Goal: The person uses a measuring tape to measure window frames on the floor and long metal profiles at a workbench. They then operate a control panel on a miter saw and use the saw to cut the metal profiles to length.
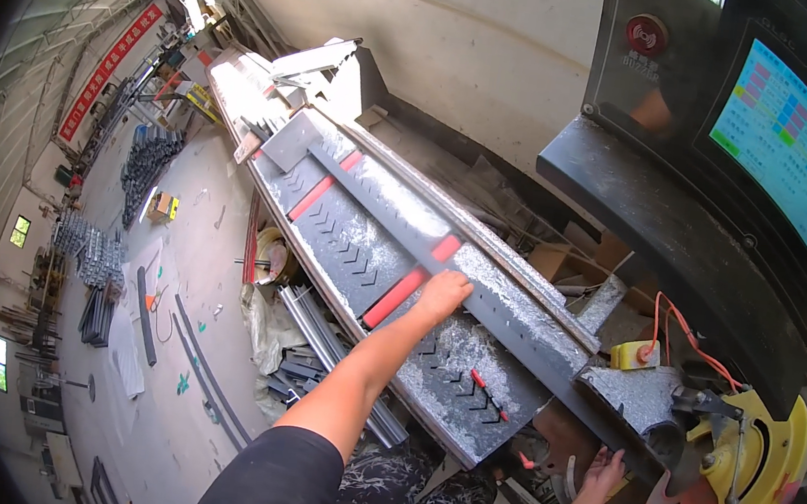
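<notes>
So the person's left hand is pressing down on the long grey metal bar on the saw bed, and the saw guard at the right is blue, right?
Not quite. The head view shows the saw guard is yellow, not blue. The rest holds: the left hand presses on the long grey metal bar lying along the saw bed.

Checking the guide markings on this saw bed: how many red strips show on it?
3. One upper red strip far up the saw bed, one on the dark profile beside the left hand, one below that hand. More may be hidden under dust.
</notes>
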Action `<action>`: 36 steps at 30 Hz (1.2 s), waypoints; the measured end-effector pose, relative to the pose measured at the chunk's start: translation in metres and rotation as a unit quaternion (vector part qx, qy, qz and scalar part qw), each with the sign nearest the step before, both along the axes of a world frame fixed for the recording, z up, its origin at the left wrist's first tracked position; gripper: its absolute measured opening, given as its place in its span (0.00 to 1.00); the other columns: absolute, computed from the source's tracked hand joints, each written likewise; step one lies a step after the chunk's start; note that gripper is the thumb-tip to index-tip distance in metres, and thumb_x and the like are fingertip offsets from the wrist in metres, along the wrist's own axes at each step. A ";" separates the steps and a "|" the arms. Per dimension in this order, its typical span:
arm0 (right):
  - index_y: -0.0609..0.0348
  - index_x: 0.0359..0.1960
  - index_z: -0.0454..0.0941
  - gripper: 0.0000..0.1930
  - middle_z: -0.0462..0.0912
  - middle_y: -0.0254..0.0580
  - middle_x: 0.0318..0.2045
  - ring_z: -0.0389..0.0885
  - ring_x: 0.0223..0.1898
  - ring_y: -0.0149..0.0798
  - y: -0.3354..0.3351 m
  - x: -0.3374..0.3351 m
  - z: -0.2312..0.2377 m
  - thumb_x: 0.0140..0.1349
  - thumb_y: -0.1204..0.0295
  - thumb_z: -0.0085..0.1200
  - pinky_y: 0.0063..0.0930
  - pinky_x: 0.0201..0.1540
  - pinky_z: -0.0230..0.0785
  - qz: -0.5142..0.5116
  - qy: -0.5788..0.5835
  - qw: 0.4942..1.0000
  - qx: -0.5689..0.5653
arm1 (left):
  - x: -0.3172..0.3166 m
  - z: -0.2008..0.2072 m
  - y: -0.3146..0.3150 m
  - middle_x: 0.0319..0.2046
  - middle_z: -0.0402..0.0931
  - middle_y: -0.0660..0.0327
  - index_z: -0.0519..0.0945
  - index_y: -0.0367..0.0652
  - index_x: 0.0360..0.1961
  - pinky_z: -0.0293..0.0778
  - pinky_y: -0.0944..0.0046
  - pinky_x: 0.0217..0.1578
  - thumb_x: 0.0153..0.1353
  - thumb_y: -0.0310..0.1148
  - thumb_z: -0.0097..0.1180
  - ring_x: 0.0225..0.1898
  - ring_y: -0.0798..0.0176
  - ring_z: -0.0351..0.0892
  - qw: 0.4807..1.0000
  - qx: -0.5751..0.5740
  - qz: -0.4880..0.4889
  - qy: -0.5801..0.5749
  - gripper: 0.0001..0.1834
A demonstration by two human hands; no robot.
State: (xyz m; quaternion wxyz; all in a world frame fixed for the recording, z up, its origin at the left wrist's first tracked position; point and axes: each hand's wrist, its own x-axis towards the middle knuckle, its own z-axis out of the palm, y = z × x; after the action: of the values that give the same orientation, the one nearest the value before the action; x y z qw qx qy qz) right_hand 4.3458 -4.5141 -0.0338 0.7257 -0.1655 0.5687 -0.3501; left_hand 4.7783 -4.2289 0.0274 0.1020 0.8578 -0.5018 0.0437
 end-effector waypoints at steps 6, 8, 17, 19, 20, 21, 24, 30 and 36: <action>0.58 0.40 0.68 0.09 0.77 0.40 0.30 0.76 0.27 0.34 -0.005 0.008 0.001 0.62 0.68 0.49 0.22 0.29 0.74 0.019 0.014 1.000 -0.011 | 0.005 -0.004 -0.012 0.27 0.70 0.61 0.74 0.45 0.26 0.67 0.60 0.38 0.47 0.28 0.47 0.36 0.59 0.71 1.000 -0.023 0.016 0.002 0.05; 0.59 0.40 0.67 0.10 0.76 0.41 0.31 0.77 0.28 0.36 -0.007 0.008 0.000 0.61 0.68 0.50 0.22 0.30 0.74 0.015 0.020 1.000 -0.008 | 0.010 -0.005 -0.013 0.27 0.70 0.62 0.74 0.45 0.26 0.67 0.61 0.38 0.46 0.28 0.47 0.36 0.58 0.71 0.999 -0.031 0.017 0.003 0.05; 0.59 0.38 0.70 0.09 0.78 0.40 0.29 0.76 0.24 0.35 -0.006 0.016 -0.002 0.63 0.67 0.48 0.23 0.26 0.71 0.000 0.043 0.998 -0.035 | -0.034 0.007 -0.063 0.30 0.70 0.58 0.75 0.45 0.32 0.69 0.56 0.39 0.37 0.30 0.60 0.37 0.56 0.71 0.996 0.082 0.023 0.016 0.15; 0.60 0.38 0.70 0.10 0.77 0.41 0.29 0.76 0.25 0.35 -0.006 0.015 0.000 0.63 0.67 0.48 0.23 0.26 0.71 -0.004 0.051 0.998 -0.029 | -0.088 0.009 -0.099 0.33 0.71 0.57 0.75 0.42 0.35 0.66 0.56 0.47 0.39 0.35 0.63 0.40 0.58 0.72 0.993 0.070 -0.065 0.073 0.19; 0.60 0.38 0.69 0.10 0.77 0.41 0.30 0.76 0.25 0.35 -0.007 0.014 0.000 0.63 0.66 0.48 0.23 0.26 0.71 0.002 0.038 0.999 -0.025 | -0.114 0.009 -0.117 0.35 0.71 0.57 0.73 0.42 0.39 0.63 0.55 0.51 0.38 0.37 0.65 0.43 0.57 0.71 0.989 0.074 -0.082 0.102 0.25; 0.60 0.38 0.69 0.10 0.77 0.41 0.30 0.76 0.26 0.36 -0.008 0.013 0.001 0.63 0.66 0.48 0.24 0.26 0.71 0.018 0.013 0.999 -0.034 | -0.139 0.008 -0.133 0.38 0.71 0.56 0.72 0.41 0.44 0.60 0.55 0.55 0.37 0.39 0.66 0.45 0.57 0.70 0.989 0.024 -0.103 0.108 0.30; 0.60 0.40 0.68 0.11 0.76 0.42 0.32 0.76 0.28 0.36 -0.010 0.011 0.002 0.63 0.66 0.48 0.24 0.27 0.71 0.050 0.061 0.997 -0.017 | -0.193 0.001 -0.160 0.38 0.70 0.56 0.71 0.38 0.44 0.58 0.56 0.57 0.34 0.39 0.67 0.46 0.55 0.69 0.987 -0.042 -0.085 0.133 0.33; 0.60 0.41 0.67 0.10 0.77 0.44 0.34 0.78 0.30 0.38 -0.012 0.013 0.004 0.63 0.67 0.47 0.26 0.27 0.73 0.030 0.046 0.998 0.005 | -0.200 -0.014 -0.171 0.31 0.72 0.57 0.74 0.39 0.35 0.65 0.57 0.48 0.31 0.41 0.67 0.40 0.55 0.72 0.991 -0.081 -0.077 0.071 0.27; 0.64 0.36 0.71 0.09 0.79 0.44 0.29 0.79 0.27 0.35 0.026 0.011 0.075 0.58 0.72 0.52 0.25 0.30 0.74 0.212 0.101 0.971 -0.033 | -0.201 -0.012 -0.177 0.28 0.73 0.58 0.76 0.42 0.32 0.67 0.55 0.35 0.31 0.41 0.68 0.34 0.53 0.72 0.990 -0.024 -0.076 0.120 0.25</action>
State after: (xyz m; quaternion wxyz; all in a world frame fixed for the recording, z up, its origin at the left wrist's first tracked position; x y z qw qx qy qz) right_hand 4.3564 -4.4877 0.0410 0.7164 -0.3408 0.5789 -0.1884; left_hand 4.5776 -4.4056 0.0150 0.1850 0.8133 -0.5489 -0.0550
